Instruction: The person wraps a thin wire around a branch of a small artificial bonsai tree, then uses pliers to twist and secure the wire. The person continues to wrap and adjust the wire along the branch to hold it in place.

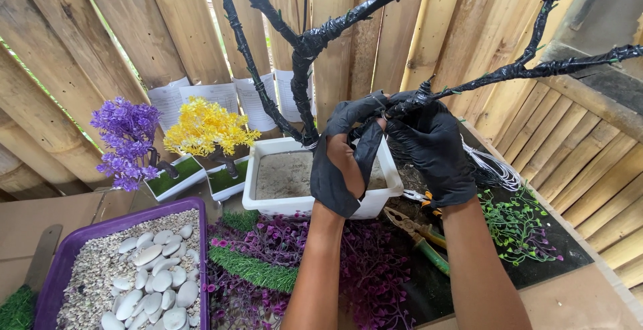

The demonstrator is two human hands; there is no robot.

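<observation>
A bare artificial tree (303, 69), wrapped in black tape, rises from a white rectangular pot (264, 203) filled with grey set material. Both my hands wear black gloves and meet at a low branch on the tree's right side. My left hand (345, 159) pinches a strip of black tape (367, 146) that hangs from the branch. My right hand (435, 146) is closed around the branch fork (412, 104) where two long taped branches spread to the right.
A purple tray (50, 276) of gravel and white pebbles sits at the front left. Small purple (124, 139) and yellow (206, 129) model trees stand behind it. Pliers (418, 233), white wire (492, 169), green sprigs (516, 226) and purple foliage mats (375, 270) cover the table. A bamboo wall rises close behind.
</observation>
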